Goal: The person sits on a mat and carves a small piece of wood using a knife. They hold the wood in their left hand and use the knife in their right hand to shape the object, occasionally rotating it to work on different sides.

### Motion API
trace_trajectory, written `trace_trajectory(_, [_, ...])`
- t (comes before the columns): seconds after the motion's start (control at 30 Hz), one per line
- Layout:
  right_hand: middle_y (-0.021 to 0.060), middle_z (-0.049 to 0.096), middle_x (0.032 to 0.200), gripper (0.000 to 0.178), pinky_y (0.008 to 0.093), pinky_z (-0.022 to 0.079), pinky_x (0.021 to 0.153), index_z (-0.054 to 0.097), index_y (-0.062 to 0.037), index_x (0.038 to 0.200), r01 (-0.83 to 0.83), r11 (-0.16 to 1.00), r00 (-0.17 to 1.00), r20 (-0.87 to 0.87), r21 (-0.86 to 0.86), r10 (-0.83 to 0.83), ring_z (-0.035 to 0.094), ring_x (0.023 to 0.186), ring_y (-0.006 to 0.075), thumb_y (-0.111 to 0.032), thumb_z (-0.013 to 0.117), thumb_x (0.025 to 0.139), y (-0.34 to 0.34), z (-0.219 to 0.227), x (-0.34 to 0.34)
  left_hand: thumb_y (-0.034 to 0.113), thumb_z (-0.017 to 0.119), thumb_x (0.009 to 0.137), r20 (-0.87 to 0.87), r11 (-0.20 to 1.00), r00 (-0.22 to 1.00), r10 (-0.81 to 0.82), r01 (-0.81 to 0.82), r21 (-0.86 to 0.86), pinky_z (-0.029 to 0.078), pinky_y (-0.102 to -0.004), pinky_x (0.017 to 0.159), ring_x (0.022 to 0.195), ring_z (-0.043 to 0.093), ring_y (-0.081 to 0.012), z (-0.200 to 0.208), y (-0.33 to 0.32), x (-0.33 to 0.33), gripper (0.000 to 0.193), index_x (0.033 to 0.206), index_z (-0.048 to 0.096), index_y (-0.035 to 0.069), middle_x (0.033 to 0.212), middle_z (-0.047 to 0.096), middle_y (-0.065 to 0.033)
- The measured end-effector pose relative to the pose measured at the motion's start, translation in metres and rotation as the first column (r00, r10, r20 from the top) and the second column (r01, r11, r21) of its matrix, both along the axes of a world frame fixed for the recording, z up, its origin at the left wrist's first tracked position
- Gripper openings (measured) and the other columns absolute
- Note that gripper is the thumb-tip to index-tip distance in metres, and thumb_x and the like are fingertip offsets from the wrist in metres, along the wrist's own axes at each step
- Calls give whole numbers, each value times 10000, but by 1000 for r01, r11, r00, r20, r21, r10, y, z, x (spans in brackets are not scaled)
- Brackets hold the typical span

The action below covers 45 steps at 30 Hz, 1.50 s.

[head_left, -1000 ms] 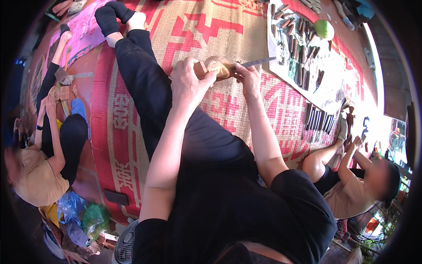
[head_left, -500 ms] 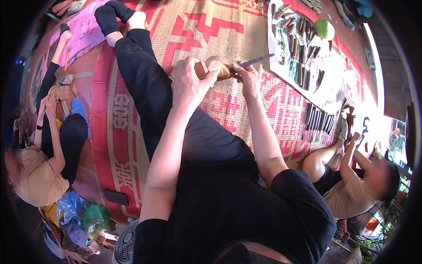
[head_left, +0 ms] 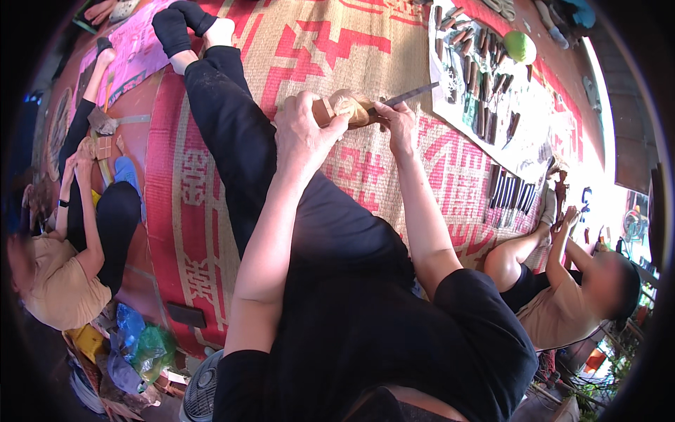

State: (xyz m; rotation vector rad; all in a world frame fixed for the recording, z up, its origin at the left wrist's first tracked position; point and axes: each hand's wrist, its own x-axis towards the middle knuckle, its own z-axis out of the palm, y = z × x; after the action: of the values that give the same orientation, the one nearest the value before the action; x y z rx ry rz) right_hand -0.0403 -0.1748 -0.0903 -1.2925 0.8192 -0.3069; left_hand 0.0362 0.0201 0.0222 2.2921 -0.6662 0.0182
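My left hand (head_left: 301, 129) is closed around a light brown carved wooden piece (head_left: 354, 109), thumb pressed against its near side. The wood has a rounded, carved end toward the right and a squared block at the left. My right hand (head_left: 399, 125) grips a long flat dark metal tool (head_left: 416, 92) at the wood's right end. Its straight strip points up and to the right, past my fingers. Whether it is a file or a chisel I cannot tell. Both hands are above the woven mat (head_left: 337, 56), beyond my stretched-out legs (head_left: 242, 133).
Several wooden-handled carving tools (head_left: 485, 91) lie on a pale sheet at the far right, with a green ball-like object (head_left: 519, 47) beside them. More slim tools (head_left: 511, 191) lie nearer. Co-workers sit left and right. Plastic bags (head_left: 151, 352) and a fan (head_left: 202, 390) are at lower left.
My hands keep almost the same place; the metal tool has shifted very slightly. The right co-worker's hands have moved a little. The blue plastic bag at lower left has changed shape.
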Motion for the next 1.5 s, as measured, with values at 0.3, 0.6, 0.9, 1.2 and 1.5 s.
trace_trajectory(0.3, [82, 687, 848, 82, 250, 529, 635, 614, -41, 907, 80, 993, 990, 112, 84, -89, 654, 723, 141, -79, 660, 852, -3, 0, 1, 318, 764, 724, 37, 1000, 999, -13, 14, -5, 497, -454, 722, 780, 617, -344, -2, 1, -1, 416, 961, 552, 50, 922, 596, -156])
trace_trajectory(0.6, [68, 669, 788, 98, 241, 491, 579, 650, -6, 882, 132, 990, 984, 118, 45, -136, 624, 657, 132, -57, 693, 810, 2, 9, 2, 330, 767, 716, -73, 998, 997, -38, 34, -49, 482, -494, 740, 893, 544, -387, -5, 1, 0, 433, 972, 543, 63, 953, 546, -158])
trace_trajectory(0.9, [19, 621, 685, 128, 216, 366, 498, 657, -39, 805, -73, 997, 996, 41, -4, 73, 496, 544, 74, -25, 723, 697, -4, 11, -1, 293, 779, 707, 35, 997, 996, -79, 79, -19, 479, -448, 745, 834, 589, -349, 0, 0, -3, 409, 954, 549, 61, 918, 579, -151])
trace_trajectory(1.2, [53, 636, 707, 125, 246, 436, 521, 643, -29, 808, -78, 997, 983, 166, 1, 76, 565, 584, 119, 36, 696, 715, -2, 11, -7, 273, 771, 695, -10, 994, 995, -104, 104, -43, 485, -484, 749, 908, 533, -383, -2, 3, -3, 427, 987, 529, 77, 957, 531, -147])
trace_trajectory(1.5, [85, 655, 698, 83, 241, 449, 516, 668, 22, 787, -163, 985, 970, 172, -53, 170, 559, 547, 120, 14, 698, 710, -12, 18, -14, 286, 766, 701, -39, 994, 994, -105, 104, -28, 490, -484, 750, 927, 529, -376, -1, 0, -4, 432, 999, 534, 76, 966, 533, -146])
